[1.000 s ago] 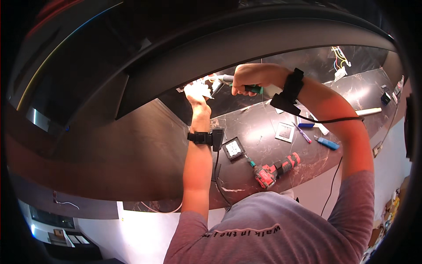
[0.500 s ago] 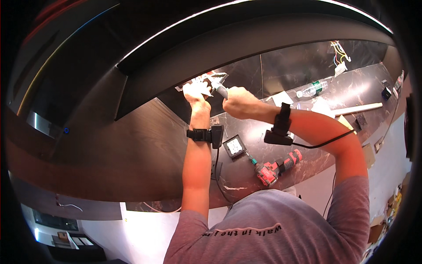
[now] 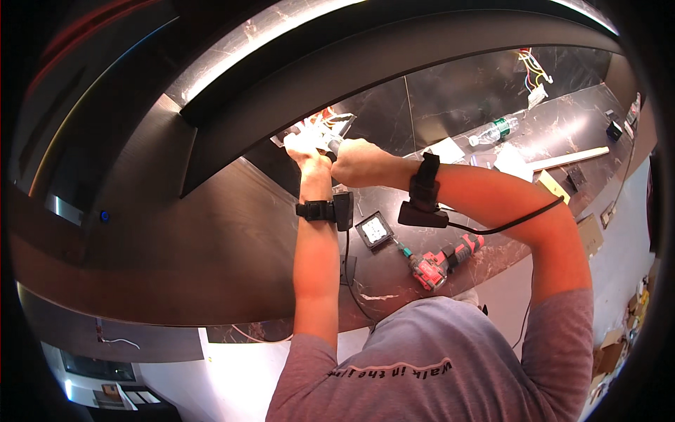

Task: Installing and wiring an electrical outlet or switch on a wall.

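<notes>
My left hand (image 3: 304, 146) has its fingers closed around bright, overexposed wiring (image 3: 325, 121) at a white-and-black wall socket fitting under the dark shelf's edge. Just to its right, my right hand (image 3: 357, 163) is a fist on a hand tool (image 3: 332, 143); only a grey part of the tool shows, pointed into the wires beside my left fingers. The exact contact between tool and wires is hidden by glare and fingers. Black strapped devices with cables are on both of my wrists.
The dark marble counter (image 3: 387, 281) holds a red drill (image 3: 430, 269), a square black-framed fitting (image 3: 374, 231), a plastic bottle (image 3: 492, 131), a long pale stick (image 3: 569, 157) and white pieces. More loose wires (image 3: 534, 70) hang at the back right. The shelf (image 3: 394, 42) overhangs my hands.
My right hand has moved left and turned, closing in on my left hand; the tool's green handle is now hidden. The bottle came into sight, and the view shifted slightly.
</notes>
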### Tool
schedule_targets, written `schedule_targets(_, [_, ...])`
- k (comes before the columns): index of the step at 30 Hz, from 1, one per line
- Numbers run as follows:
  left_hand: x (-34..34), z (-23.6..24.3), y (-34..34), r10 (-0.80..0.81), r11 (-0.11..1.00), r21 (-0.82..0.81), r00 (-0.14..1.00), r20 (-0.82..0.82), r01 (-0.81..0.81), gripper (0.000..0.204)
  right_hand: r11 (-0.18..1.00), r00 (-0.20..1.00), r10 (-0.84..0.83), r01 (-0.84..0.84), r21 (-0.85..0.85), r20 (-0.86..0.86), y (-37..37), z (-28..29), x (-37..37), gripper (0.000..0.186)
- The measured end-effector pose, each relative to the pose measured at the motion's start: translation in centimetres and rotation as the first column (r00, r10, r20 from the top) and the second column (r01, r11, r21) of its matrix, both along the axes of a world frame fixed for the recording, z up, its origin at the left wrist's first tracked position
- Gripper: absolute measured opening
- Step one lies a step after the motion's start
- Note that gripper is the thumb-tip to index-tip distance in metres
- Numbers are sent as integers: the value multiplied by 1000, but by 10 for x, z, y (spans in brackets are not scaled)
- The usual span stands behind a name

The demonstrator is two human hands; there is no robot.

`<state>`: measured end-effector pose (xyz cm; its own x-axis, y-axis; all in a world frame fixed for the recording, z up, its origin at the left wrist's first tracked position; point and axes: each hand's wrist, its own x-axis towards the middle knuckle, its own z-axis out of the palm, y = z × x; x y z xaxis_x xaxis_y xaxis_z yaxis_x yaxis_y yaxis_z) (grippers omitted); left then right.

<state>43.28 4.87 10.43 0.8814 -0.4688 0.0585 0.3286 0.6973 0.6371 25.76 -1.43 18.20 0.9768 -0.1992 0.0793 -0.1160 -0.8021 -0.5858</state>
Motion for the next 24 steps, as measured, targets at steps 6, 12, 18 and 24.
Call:
schedule_targets(6, [10, 16, -19, 22, 999, -48, 1000, -22, -23, 40, 998, 995, 52, -54, 22, 86, 1, 5, -11, 26])
schedule_targets(12, [3, 9, -12, 32, 996, -84, 998, -57, -37, 39, 972, 985, -32, 70, 225, -170, -1, 39, -30, 29])
schedule_targets(18, [0, 7, -14, 56, 991, -119, 994, -89, -66, 38, 991, 973, 26, 5, 136, -227, -10, 48, -24, 21])
schedule_targets(24, [9, 17, -22, 55, 988, -141, 993, -108, -70, 38, 990, 975, 45, -15, 141, -215, -8, 58, -26, 28])
